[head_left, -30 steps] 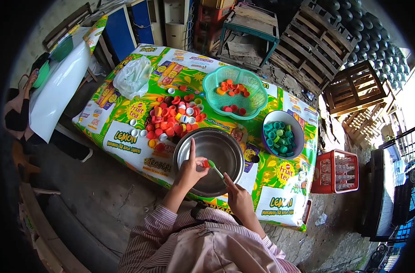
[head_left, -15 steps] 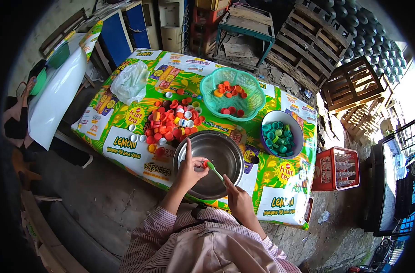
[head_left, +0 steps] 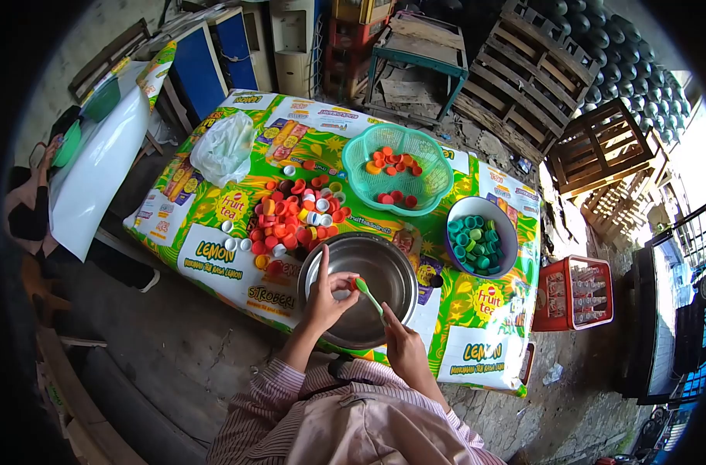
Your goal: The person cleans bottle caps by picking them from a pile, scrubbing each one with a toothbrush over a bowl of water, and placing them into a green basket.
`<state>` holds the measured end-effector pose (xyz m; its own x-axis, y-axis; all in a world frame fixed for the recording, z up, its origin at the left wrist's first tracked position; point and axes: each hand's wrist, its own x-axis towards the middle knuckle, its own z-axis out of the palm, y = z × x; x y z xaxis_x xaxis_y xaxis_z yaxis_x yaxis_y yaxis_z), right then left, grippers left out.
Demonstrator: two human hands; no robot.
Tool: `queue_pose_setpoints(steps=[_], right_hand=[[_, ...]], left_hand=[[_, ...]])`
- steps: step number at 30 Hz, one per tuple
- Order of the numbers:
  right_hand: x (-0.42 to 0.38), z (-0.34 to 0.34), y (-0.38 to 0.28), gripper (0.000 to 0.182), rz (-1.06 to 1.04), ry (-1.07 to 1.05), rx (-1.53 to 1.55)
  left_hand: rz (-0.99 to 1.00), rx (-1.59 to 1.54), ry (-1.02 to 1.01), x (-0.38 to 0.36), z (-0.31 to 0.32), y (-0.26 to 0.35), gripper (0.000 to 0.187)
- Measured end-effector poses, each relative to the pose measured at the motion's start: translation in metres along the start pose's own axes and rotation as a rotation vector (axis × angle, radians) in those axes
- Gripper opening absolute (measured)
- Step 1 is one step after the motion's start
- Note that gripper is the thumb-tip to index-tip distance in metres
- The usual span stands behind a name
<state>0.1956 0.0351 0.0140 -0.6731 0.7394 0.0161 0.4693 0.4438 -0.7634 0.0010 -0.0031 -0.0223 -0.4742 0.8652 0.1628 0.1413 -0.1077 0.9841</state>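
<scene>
Over the steel bowl (head_left: 399,271), my left hand (head_left: 327,301) pinches a red bottle cap (head_left: 354,284), with the index finger pointing up. My right hand (head_left: 403,341) grips the pale handle of a slim green spoon-like tool (head_left: 366,293). The tool's wider green end meets the cap; its exact kind is too small to make out. Just beyond the bowl lies a heap of red bottle caps (head_left: 287,221) mixed with white and yellow ones. Red and orange caps sit in a turquoise plastic basket (head_left: 356,147), and green caps fill a purple-rimmed bowl (head_left: 514,246).
A patterned plastic cover (head_left: 213,283) is spread over the table. A white plastic bag (head_left: 223,147) lies at its far left. At left, a person's hand (head_left: 49,149) is beside a green container (head_left: 68,145). A red bottle crate (head_left: 551,298) stands on the floor at right.
The view has shifted slightly, so the table sits a little lower. Both hands stay over the steel bowl, and the tool's green end has turned slightly against the cap.
</scene>
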Motion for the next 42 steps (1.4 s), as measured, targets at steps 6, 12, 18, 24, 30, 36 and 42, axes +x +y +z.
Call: queue_pose_setpoints(steps=[6, 12, 18, 24, 30, 36, 42], right_hand=[[0.000, 0.002, -0.003, 0.047, -0.002, 0.011, 0.137], [-0.001, 0.002, -0.006, 0.048, 0.004, 0.057, 0.147], [0.003, 0.004, 0.003, 0.051, 0.032, -0.005, 0.180], [0.000, 0.009, 0.001, 0.051, 0.143, -0.072, 0.208], [-0.001, 0.003, -0.008, 0.051, 0.165, -0.070, 0.228], [-0.002, 0.006, 0.000, 0.051, 0.063, 0.001, 0.184], [0.003, 0.010, 0.000, 0.047, 0.010, 0.026, 0.252]], left_hand=[[0.006, -0.347, -0.006, -0.004, 0.001, -0.020, 0.097], [-0.130, -0.463, 0.002, -0.005, -0.002, -0.018, 0.088], [-0.246, -0.484, -0.047, -0.001, -0.001, -0.015, 0.042], [-0.355, -0.521, 0.004, -0.007, 0.005, -0.019, 0.026], [-0.411, -0.565, -0.026, -0.006, 0.002, -0.028, 0.023], [-0.435, -0.579, 0.077, -0.006, 0.007, -0.019, 0.021], [-0.442, -0.589, 0.067, -0.005, 0.005, -0.019, 0.022]])
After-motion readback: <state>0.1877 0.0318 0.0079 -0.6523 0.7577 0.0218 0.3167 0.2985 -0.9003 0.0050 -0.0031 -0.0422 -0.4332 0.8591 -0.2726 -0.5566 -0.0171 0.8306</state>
